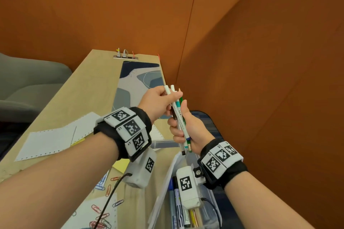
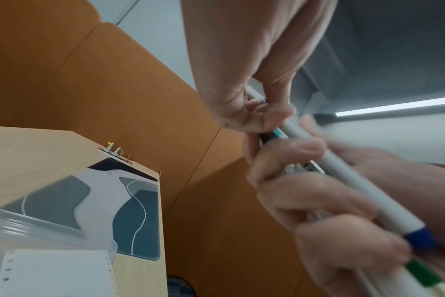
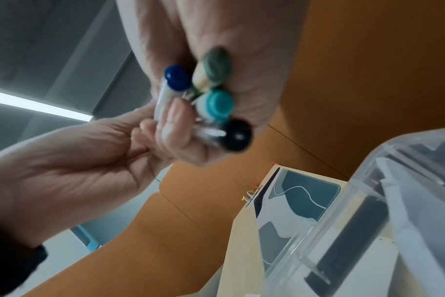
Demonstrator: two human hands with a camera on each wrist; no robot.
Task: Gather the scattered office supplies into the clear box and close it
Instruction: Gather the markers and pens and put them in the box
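Observation:
My right hand [image 1: 183, 128] grips a bundle of pens and markers [image 1: 180, 117] upright above the clear box [image 1: 211, 197]; their blue, teal, green and black ends [image 3: 216, 104] point down toward the box. My left hand [image 1: 160, 102] pinches the upper end of the white pens in that bundle. From the left wrist, a white marker with a blue band [image 2: 368, 193] crosses the curled right fingers [image 2: 313, 201]. Inside the box lie several markers and pencils [image 1: 178, 208]. The box wall [image 3: 348, 217] shows in the right wrist view.
Coloured paper clips [image 1: 104, 208] lie scattered on the wooden desk [image 1: 78, 87] at the lower left, with perforated paper sheets [image 1: 50, 139] and yellow sticky notes [image 1: 121, 165]. A patterned desk mat [image 1: 134, 83] runs to the back. Orange partition walls [image 1: 260, 61] enclose the desk.

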